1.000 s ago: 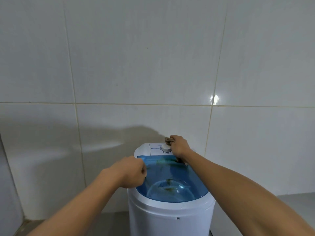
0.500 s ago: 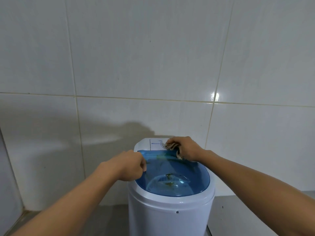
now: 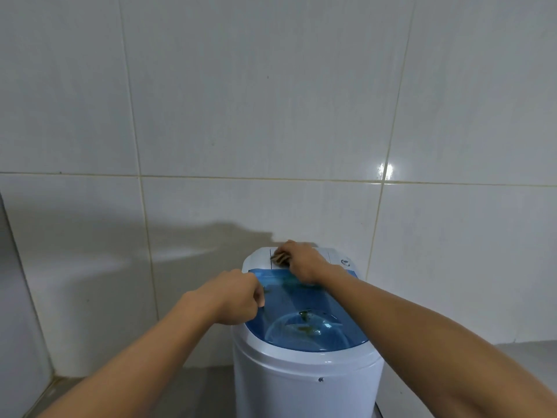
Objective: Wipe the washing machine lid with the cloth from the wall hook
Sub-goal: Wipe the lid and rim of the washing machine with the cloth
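A small white washing machine stands against the tiled wall, topped by a translucent blue lid. My right hand presses a bunched brownish cloth onto the white control panel behind the lid. My left hand is closed in a fist and rests on the lid's left edge, apparently steadying the machine. A few dark specks show through the lid.
White wall tiles rise directly behind the machine. A grey floor shows to the left and a grey ledge to the right. A wall corner sits at the far left.
My right hand has slid the cloth leftward across the control panel, uncovering the dial at the right. My left hand stays on the lid's left edge.
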